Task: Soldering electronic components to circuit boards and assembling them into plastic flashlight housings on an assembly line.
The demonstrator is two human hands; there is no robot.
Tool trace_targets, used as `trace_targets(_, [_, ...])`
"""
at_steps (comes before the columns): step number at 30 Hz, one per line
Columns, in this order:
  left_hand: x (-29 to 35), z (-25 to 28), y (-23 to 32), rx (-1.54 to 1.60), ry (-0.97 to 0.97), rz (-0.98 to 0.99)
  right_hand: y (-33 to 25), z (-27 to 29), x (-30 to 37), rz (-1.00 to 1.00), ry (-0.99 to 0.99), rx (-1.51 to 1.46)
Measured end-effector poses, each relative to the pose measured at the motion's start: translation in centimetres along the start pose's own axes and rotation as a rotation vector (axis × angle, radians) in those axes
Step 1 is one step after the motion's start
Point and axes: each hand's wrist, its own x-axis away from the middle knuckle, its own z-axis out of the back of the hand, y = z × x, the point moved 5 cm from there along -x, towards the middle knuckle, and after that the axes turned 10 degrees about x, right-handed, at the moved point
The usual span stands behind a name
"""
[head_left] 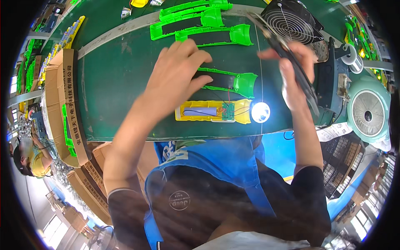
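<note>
My left hand (pixel 177 71) hovers with its fingers apart over the left end of a green plastic shell half (pixel 246 84), hiding that end. My right hand (pixel 298 62) is closed round a long black tool (pixel 299 71) with slim, blurred metal prongs pointing up and left. Nearer to me lies a yellow shell half (pixel 242 111) holding a lilac cylindrical battery (pixel 201 111) and a small green circuit board (pixel 228 111). Thin wires run from the board toward the green shell and toward a brightly lit round lamp head (pixel 261 112) at the yellow shell's right end.
Several green shell halves (pixel 241 35) lie at the back of the green table (pixel 112 96). A black fan with a wire guard (pixel 289 23) stands at the back right, near a wire spool (pixel 354 58) and a pale green fan (pixel 368 110). Cardboard boxes (pixel 68 112) border the left side.
</note>
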Motion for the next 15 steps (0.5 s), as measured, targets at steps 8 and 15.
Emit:
trace_targets(8, [2.6, 2.1, 2.4, -0.227, 0.119, -0.262, 3.8, -4.7, -4.2, 0.158, -0.037, 0.154])
trace_targets(15, [9.1, -0.5, 2.1, 0.033, 0.040, -0.071, 5.1, -3.9, -2.1, 0.104, -0.022, 0.197])
